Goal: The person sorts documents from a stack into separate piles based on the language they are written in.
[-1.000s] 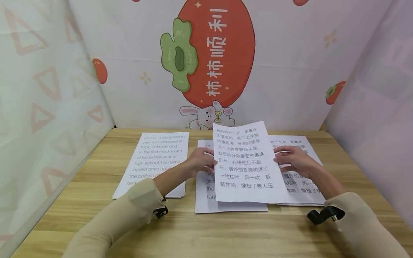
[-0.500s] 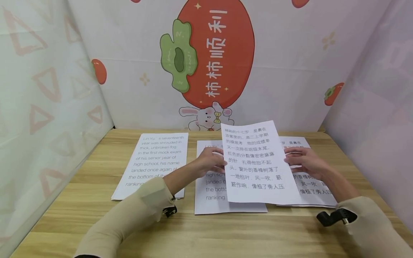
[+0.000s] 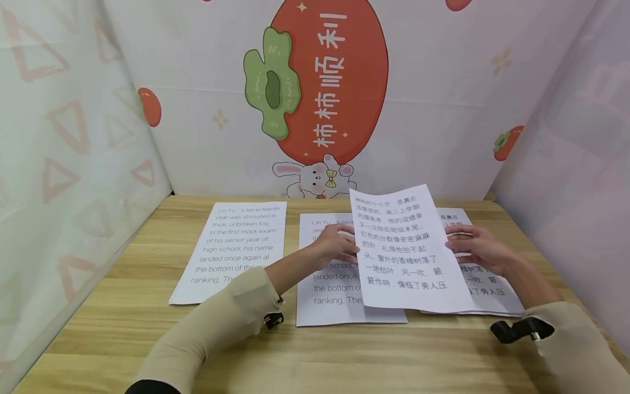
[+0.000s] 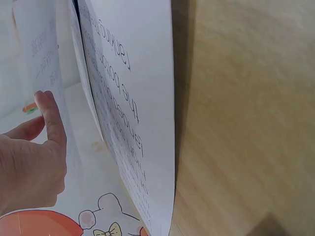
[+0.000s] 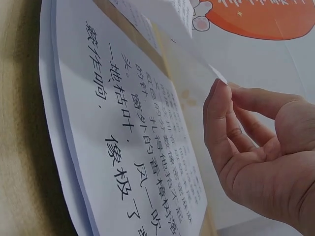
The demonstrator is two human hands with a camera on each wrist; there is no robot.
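Between my two hands a sheet of paper (image 3: pixel 403 251) with Chinese print is held up by its side edges, tilted toward me. My left hand (image 3: pixel 336 244) pinches its left edge, while my right hand (image 3: pixel 477 247) pinches the right edge between thumb and fingers, as the right wrist view also shows. Below and to the left lies a middle stack of paper (image 3: pixel 334 312) with English print, partly covered by the raised sheet. Under its right part is a stack of paper (image 5: pixel 123 123) with Chinese print, several sheets thick at its edge.
Another stack of paper (image 3: pixel 231 246) with English print lies at the left of the wooden table (image 3: pixel 315 355). A printed cloth backdrop (image 3: pixel 433 109) stands behind the table, with cloth side walls left and right.
Both hands have moved to the right with the held sheet, from over the middle stack toward the right stack. More of the middle stack's print now shows. The stacks have stayed in place.
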